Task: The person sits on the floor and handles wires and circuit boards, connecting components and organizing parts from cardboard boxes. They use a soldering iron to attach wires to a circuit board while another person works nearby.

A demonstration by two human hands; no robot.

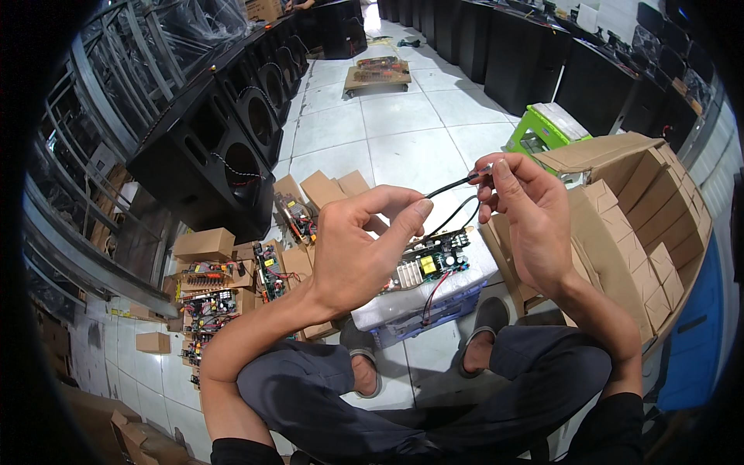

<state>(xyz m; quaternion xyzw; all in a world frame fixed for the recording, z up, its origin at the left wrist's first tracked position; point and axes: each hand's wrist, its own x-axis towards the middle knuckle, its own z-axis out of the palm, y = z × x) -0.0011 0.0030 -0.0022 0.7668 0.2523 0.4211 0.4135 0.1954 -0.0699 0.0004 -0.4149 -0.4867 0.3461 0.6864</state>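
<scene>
A thin black cable [449,187] stretches between my two hands. My left hand [364,240] pinches it between thumb and fingertips. At the cable's far right end, my right hand [527,209] grips it near its tip, where small parts show that I cannot make out. A loop of the cable hangs below toward a circuit board [430,265] with a yellow transformer and several capacitors. That board lies on a white foam block [372,312], partly hidden by my left hand, and a red and black wire pair [435,294] droops over its front edge.
Beneath the foam is a blue plastic stool [442,314]. Several circuit boards [209,310] and cardboard boxes [203,245] lie at the left. A large carton [612,263] of small boxes stands right, near a green stool [542,132]. Black speaker cabinets [201,155] line both sides; a wheeled board [377,76] sits ahead.
</scene>
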